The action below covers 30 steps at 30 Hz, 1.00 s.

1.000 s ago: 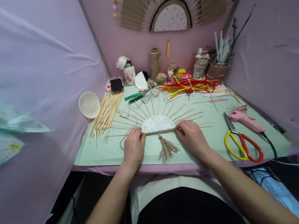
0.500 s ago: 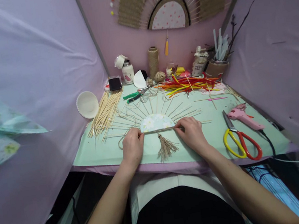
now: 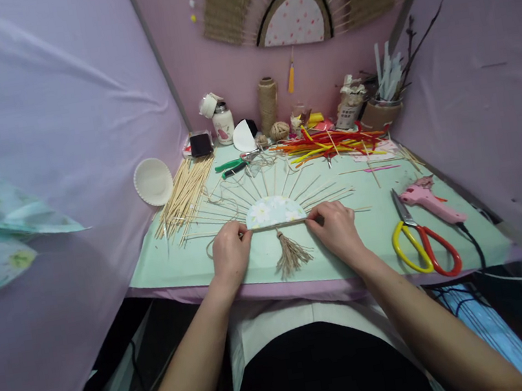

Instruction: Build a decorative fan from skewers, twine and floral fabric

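Note:
A half-round fan base point(image 3: 274, 210) covered in pale blue floral cloth lies on the table, with thin sticks point(image 3: 255, 183) spreading from its curved edge. My left hand point(image 3: 231, 252) pinches the left end of its straight lower edge. At the right end, the thumb and fingers of my right hand point(image 3: 335, 229) are closed on the same edge. A twine tassel point(image 3: 292, 255) hangs from the middle of that edge and rests on the cloth between my hands. Loose twine point(image 3: 210, 249) curls beside my left hand.
Scissors point(image 3: 407, 226) and a pink glue gun point(image 3: 431, 202) lie at the right. Bundled sticks point(image 3: 187, 197) and a white dish point(image 3: 154, 182) are at the left. Behind are pliers point(image 3: 235, 168), red and yellow strips point(image 3: 336, 145), a twine spool point(image 3: 268, 106) and a jar point(image 3: 224, 126).
Both hands keep their pinch on the fan base's lower edge, which lies where it was. The camera view has tilted slightly down.

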### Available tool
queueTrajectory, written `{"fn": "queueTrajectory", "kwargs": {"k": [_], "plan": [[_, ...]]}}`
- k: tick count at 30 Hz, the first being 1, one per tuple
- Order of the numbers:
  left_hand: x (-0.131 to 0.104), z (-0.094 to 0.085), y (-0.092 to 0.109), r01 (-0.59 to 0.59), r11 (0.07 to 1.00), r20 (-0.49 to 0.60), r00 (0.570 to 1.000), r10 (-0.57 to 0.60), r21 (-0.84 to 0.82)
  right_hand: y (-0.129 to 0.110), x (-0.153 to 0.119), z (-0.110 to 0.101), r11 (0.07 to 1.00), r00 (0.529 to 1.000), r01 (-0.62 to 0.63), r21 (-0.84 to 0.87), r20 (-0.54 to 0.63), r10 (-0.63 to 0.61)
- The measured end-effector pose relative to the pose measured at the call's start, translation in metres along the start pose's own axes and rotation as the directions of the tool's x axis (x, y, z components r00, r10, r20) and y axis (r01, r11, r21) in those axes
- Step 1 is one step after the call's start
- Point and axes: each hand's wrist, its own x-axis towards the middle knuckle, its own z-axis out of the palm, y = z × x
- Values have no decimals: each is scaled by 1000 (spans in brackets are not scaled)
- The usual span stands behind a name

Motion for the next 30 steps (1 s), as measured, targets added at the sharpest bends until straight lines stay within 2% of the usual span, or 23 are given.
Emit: {"fn": "queueTrajectory", "kwargs": {"k": [10,15,19,25,30], "plan": [[2,-7,-5,9,998,35,999,-7,-65,0,2,-2,1000,1000,-14,8,26,14],[4,-9,-5,-42,997,0,999,42,-64,1,6,-5,999,999,30,15,35,-30],[16,-27,4,-108,994,-31,994,107,-31,-2,19,-18,994,993,110,14,42,-111],[43,-62,30,-134,991,10,991,134,30,-7,47,-46,978,979,201,52,31,-203],[57,-73,40,-123,992,50,991,121,19,-8,60,-55,969,970,242,58,18,-243]]}}
